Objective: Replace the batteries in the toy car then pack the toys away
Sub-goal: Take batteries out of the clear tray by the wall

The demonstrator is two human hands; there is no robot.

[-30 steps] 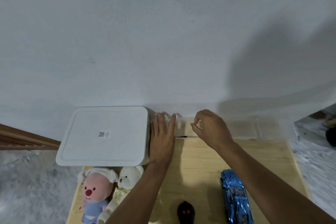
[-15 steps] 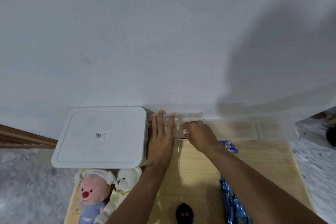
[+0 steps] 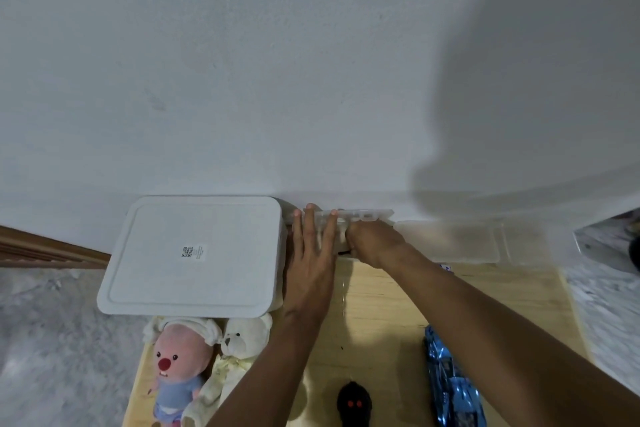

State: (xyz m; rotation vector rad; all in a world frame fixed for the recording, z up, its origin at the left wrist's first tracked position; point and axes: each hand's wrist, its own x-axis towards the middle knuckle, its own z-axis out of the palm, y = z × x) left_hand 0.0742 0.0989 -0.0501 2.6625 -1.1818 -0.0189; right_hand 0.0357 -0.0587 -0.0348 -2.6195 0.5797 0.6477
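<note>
Wooden desk (image 3: pixel 388 315) against a white wall (image 3: pixel 311 80), grey floor (image 3: pixel 52 340) around. Left hand (image 3: pixel 308 274) lies flat, fingers (image 3: pixel 310 229) straight, on a clear case (image 3: pixel 367 216); right hand (image 3: pixel 370 243) beside it, fingers hidden, grip unclear. Car (image 3: pixel 446 385) near right, cut off

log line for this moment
left hand flat on clear box | right hand curled at its opening, grasp unclear | toy car on table, untouched
</note>
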